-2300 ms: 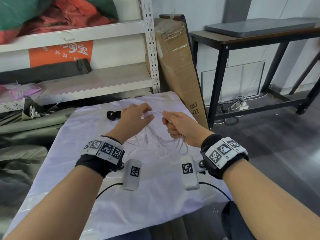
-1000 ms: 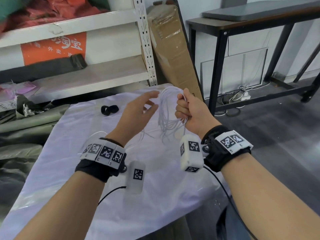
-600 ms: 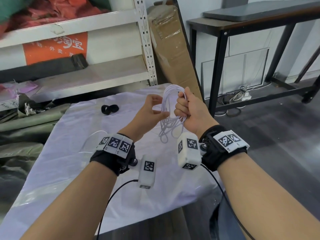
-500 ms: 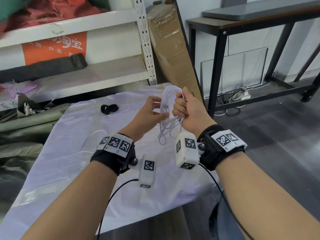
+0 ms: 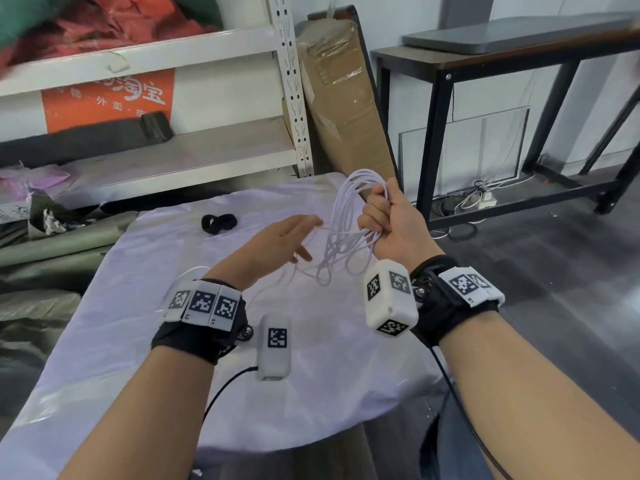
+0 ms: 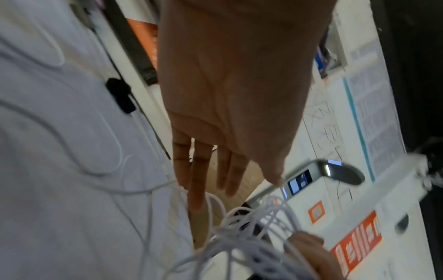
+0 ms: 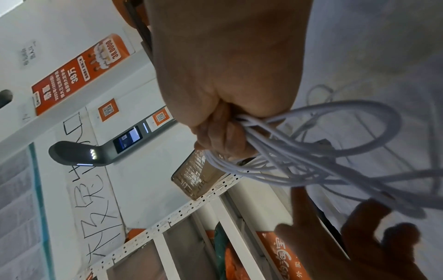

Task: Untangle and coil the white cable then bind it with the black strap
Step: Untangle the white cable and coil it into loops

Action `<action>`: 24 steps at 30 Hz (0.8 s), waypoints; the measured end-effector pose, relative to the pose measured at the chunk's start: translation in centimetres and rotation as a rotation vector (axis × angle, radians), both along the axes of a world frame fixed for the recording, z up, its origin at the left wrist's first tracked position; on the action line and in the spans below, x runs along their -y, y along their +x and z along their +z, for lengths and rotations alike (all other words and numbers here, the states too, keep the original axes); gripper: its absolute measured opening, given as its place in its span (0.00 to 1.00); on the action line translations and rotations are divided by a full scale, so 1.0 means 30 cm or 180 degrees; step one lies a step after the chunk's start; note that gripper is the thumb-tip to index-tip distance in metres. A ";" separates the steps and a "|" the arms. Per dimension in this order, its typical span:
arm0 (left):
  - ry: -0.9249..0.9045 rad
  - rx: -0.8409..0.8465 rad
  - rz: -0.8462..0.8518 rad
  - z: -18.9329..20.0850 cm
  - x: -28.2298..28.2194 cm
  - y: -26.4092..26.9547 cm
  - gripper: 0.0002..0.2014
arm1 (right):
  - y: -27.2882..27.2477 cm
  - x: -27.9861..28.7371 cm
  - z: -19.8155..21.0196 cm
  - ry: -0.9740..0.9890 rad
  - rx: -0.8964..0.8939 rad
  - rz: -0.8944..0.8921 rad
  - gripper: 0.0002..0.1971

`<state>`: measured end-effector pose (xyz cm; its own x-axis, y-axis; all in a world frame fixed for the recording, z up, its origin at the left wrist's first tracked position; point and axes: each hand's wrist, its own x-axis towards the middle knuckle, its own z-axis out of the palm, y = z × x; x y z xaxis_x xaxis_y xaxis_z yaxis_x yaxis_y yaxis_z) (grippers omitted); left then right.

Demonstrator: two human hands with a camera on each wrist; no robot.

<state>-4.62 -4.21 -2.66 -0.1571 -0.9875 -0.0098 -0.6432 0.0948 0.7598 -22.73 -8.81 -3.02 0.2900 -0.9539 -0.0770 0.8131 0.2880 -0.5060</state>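
- Your right hand (image 5: 388,223) has its grip clamped round a bundle of loops of the white cable (image 5: 346,220), held up above the bench (image 5: 138,341).
- Your left hand (image 5: 277,240) hovers just beside the loops, fingers straight and apart, holding nothing.
- Loose cable trails onto the white cover.
- The black strap (image 5: 219,223) lies on the bench, beyond your left hand.

Storeroom or stockroom: white slotted-steel shelving rack (image 5: 291,81) holding red and green bags (image 5: 104,19), tall tape-wrapped brown cardboard carton (image 5: 346,98), bare grey floor (image 5: 554,271).
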 end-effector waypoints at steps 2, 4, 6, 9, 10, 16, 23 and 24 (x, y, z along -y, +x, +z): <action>-0.0212 -0.0528 0.0117 -0.008 0.015 0.002 0.16 | -0.007 -0.005 -0.003 0.0048 0.0096 0.0212 0.23; -0.0198 -0.0568 -0.0036 -0.019 0.036 -0.007 0.24 | -0.010 -0.011 -0.004 0.0012 0.0203 0.0479 0.23; -0.0022 -0.0050 -0.0201 -0.030 0.045 -0.030 0.28 | -0.013 -0.013 0.004 -0.0073 0.0351 0.0705 0.23; -0.0216 0.0823 -0.0226 -0.047 0.029 -0.057 0.24 | -0.025 -0.002 0.021 -0.0126 0.0629 0.0750 0.22; -0.0351 0.0778 -0.0146 -0.048 0.022 -0.055 0.22 | -0.031 0.003 0.023 -0.0123 0.0735 0.0691 0.22; -0.0663 0.0348 0.0440 -0.025 0.016 0.038 0.03 | -0.103 0.046 0.014 0.0342 0.1275 -0.0213 0.24; -0.1055 0.1158 0.1433 -0.070 0.051 0.177 0.13 | -0.158 0.085 -0.077 0.1014 0.0228 -0.1613 0.20; -0.1095 0.1124 0.1543 -0.066 0.051 0.191 0.14 | -0.164 0.078 -0.074 0.1066 0.0117 -0.1749 0.20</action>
<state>1.10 -5.75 -4.63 0.2579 -0.9016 0.3473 -0.8772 -0.0677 0.4754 -27.65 -11.14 -5.25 -0.2261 -0.8901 -0.3957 0.9020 -0.0380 -0.4301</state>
